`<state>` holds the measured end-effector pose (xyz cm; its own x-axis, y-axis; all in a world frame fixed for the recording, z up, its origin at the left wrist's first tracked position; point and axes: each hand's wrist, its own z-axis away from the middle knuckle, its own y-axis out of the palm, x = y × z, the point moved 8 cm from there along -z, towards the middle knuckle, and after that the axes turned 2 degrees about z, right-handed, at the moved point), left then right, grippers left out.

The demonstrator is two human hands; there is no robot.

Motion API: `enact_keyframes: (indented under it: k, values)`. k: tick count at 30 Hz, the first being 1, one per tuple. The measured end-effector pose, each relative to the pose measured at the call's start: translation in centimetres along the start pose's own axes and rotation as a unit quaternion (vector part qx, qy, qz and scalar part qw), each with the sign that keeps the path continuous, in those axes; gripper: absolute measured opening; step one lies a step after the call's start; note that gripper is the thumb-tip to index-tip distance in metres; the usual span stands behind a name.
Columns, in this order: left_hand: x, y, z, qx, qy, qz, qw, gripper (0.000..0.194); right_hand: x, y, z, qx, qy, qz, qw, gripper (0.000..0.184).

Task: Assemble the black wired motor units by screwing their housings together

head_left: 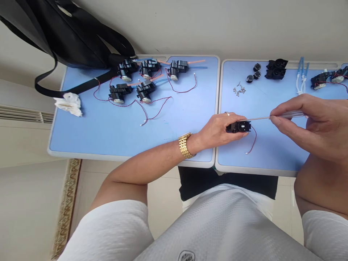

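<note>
My left hand [217, 129] grips a small black plastic motor housing [238, 127] between fingers and thumb, with a twisted red wire [254, 142] trailing from it. My right hand [307, 123] pinches a clear-handled screwdriver [289, 115] by its handle. Its thin metal shaft reaches left, and the tip meets the top of the housing near my left fingers. The screw point itself is hidden there.
Several wired black units [145, 76] with blue tubes lie on the left blue table [130, 134]. The right blue table [261, 152] holds small screws [238, 88], round black parts [254, 72], black housings [276, 69] and tubing [301, 79]. A black bag [62, 32] overhangs the left table's back corner.
</note>
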<state>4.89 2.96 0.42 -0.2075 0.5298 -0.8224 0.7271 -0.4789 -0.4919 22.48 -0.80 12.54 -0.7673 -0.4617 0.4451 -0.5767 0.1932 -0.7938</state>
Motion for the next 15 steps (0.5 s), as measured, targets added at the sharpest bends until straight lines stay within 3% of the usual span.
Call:
enact_keyframes:
  k: [7,15]
  values:
    - [0.47,0.19,0.00,0.012,-0.028,-0.007,1.000,0.036,0.14,-0.29,0.01,-0.012,0.006,0.011,1.000,0.017]
    - [0.23,0.37,-0.02,0.017,-0.013,-0.016,1.000,0.031,0.13,-0.05,-0.04,-0.005,-0.015,0.011,1.000,0.014]
